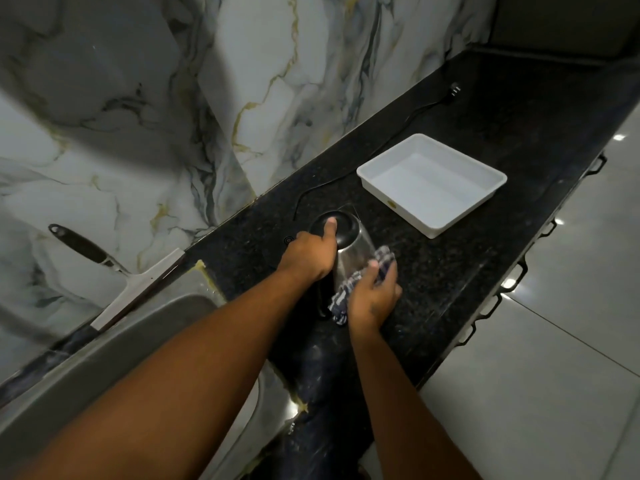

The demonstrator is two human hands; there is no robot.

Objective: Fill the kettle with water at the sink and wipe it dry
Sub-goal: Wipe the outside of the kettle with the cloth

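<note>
- Left hand (pixel 311 252) is on the kettle (pixel 353 252), fingers closed around its handle side, thumb stretched flat across the black lid (pixel 341 226).
- Left forearm runs in long and straight from the bottom left, passing over the sink (pixel 104 348) edge.
- Right hand (pixel 375 294) presses a dark-and-white cloth (pixel 349 289) to the steel side, fingers curled over the cloth and gripping it.
- Right forearm comes up from the bottom middle, wrist bent in toward the kettle.
- Kettle stands upright on the black counter (pixel 467 271), just right of the sink.
- A cord (pixel 381 147) trails from behind it along the wall.
- White tray (pixel 433 183) sits further along the counter, apart from the kettle.
- A squeegee (pixel 114 268) leans on the marble wall behind the sink.
</note>
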